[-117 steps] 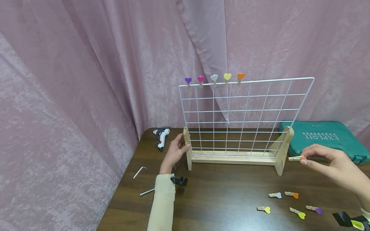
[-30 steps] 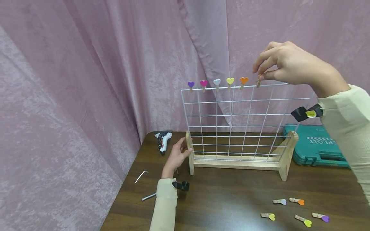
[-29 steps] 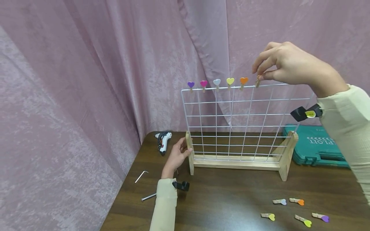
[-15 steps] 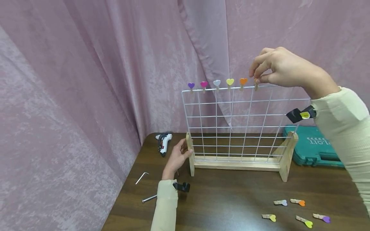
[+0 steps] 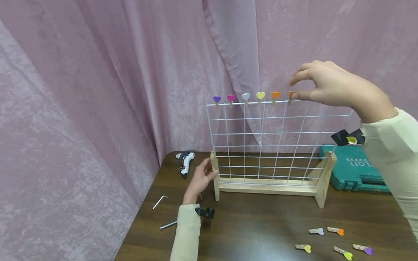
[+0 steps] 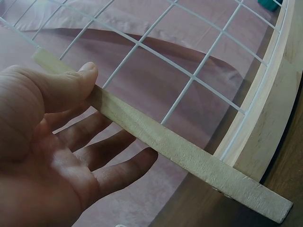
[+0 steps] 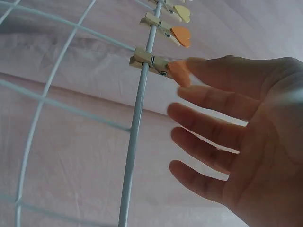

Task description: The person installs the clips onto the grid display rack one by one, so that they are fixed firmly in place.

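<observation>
The left hand [image 5: 197, 181] grips the stand's wooden side [image 6: 189, 153], perhaps to steady it. The right hand [image 5: 339, 87] has loosely parted fingers, thumb touching an orange-heart clothespin [image 7: 158, 64] clamped on the top wire [image 7: 135, 118]; index-finger contact is unclear.

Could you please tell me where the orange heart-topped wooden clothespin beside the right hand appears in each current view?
Head: the orange heart-topped wooden clothespin is right of centre, beside the right hand.
Left wrist: not in this picture.
Right wrist: the clothespin is in the upper middle, left of the hand.
Shared landmark: the white wire grid, seen in all three.
</observation>
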The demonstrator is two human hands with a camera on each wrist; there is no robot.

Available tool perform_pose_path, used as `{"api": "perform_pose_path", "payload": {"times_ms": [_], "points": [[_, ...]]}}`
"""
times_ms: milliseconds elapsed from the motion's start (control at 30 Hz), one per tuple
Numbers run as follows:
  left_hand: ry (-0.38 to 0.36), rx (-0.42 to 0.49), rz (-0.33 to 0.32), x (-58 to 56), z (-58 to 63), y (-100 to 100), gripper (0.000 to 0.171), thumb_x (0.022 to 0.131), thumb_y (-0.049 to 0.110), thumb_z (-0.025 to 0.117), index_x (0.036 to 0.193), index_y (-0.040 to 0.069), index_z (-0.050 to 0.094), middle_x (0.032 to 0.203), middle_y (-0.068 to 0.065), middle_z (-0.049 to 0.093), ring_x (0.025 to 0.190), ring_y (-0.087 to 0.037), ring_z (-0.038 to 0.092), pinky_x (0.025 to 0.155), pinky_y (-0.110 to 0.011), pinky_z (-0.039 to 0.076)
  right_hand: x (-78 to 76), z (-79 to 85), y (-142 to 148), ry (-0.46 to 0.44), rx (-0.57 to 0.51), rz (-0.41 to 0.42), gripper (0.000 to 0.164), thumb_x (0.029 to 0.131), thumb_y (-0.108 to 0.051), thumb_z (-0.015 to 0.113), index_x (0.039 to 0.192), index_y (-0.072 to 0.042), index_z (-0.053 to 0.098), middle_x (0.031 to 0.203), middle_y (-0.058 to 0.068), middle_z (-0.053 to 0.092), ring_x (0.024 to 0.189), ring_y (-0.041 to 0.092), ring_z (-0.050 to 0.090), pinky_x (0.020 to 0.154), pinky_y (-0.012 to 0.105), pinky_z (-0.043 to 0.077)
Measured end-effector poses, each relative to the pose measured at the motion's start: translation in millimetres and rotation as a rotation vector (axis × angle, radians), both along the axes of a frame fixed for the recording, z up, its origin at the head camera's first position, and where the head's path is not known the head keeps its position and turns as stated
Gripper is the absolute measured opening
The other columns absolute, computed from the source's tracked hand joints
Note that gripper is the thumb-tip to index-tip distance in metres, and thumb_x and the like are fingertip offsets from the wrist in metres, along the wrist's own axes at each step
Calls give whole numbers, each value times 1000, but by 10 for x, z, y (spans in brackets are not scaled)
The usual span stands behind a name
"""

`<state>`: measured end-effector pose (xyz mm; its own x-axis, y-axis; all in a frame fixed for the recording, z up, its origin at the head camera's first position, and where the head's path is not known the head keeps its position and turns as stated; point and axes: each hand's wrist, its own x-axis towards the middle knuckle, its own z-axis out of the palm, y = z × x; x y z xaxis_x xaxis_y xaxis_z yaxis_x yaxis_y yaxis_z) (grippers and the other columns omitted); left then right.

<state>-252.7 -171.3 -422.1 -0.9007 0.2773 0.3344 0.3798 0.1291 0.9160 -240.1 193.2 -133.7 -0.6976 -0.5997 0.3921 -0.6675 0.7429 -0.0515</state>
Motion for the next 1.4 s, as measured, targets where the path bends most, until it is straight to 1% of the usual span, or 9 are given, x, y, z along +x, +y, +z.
{"api": "perform_pose_path", "payload": {"times_ms": [267, 433, 500, 600, 667, 800, 933, 1133, 1400], "points": [[11, -16, 5, -24, 60, -26, 47, 85, -8, 58, 129, -10, 41, 127, -27, 49, 118, -41, 45, 99, -51, 35, 307, -147, 180, 194, -147, 49, 26, 80, -6, 67, 107, -5, 64, 109, 11, 58, 98, 31, 49, 73, 46, 35], [-17, -26, 15, -15, 91, -39, 47, 85, -6, 59, 129, -7, 42, 129, -24, 49, 121, -36, 45, 101, -45, 35, 458, -233, 236, 281, -190, 70, 27, 77, -2, 67, 105, -6, 65, 105, 8, 59, 97, 25, 50, 73, 33, 34], [-24, -27, 15, -8, 98, -42, 47, 85, -5, 59, 130, -7, 42, 130, -23, 49, 121, -35, 45, 101, -44, 35, 506, -279, 257, 300, -213, 88, 29, 76, -1, 68, 104, -6, 66, 104, 7, 60, 98, 18, 49, 76, 24, 33], [-29, -29, 13, 3, 95, -49, 47, 86, -6, 59, 130, -7, 42, 130, -23, 49, 121, -35, 44, 102, -44, 34, 561, -370, 289, 321, -224, 118, 31, 74, -1, 69, 104, -6, 66, 104, 5, 60, 91, 5, 48, 71, 15, 33], [-29, -27, 11, 6, 93, -52, 47, 86, -6, 58, 130, -7, 42, 130, -24, 48, 121, -35, 44, 102, -44, 33, 581, -440, 311, 324, -218, 147, 31, 74, -1, 69, 104, -7, 66, 103, 3, 61, 84, -2, 45, 66, 16, 35], [-27, -24, 11, 7, 104, -56, 47, 86, -7, 58, 130, -7, 42, 130, -24, 48, 122, -36, 43, 102, -46, 33, 586, -620, 337, 308, -215, 188, 28, 74, -2, 70, 102, -9, 67, 102, -1, 61, 74, -5, 44, 56, 17, 37], [-35, -34, 13, 15, 125, -51, 48, 86, -7, 57, 131, -7, 41, 131, -23, 48, 122, -34, 44, 102, -44, 34, 590, -892, 348, 262, -239, 203, 31, 72, 1, 71, 100, -12, 67, 101, -4, 61, 79, -4, 49, 56, 15, 40], [-47, -52, 24, 42, 122, -40, 48, 87, -5, 58, 132, -6, 41, 131, -21, 48, 121, -33, 44, 102, -40, 35, 609, -1338, 355, 162, -219, 145, 35, 70, 2, 74, 99, -16, 67, 99, -9, 60, 79, 2, 54, 62, 16, 41], [-46, -42, 22, 63, 93, -25, 47, 86, -4, 58, 131, -4, 43, 130, -20, 49, 121, -32, 46, 100, -41, 37, 727, -1885, 447, 13, -232, 59, 28, 77, -2, 71, 96, -22, 66, 92, -15, 60, 79, 1, 54, 66, 19, 41]]}}
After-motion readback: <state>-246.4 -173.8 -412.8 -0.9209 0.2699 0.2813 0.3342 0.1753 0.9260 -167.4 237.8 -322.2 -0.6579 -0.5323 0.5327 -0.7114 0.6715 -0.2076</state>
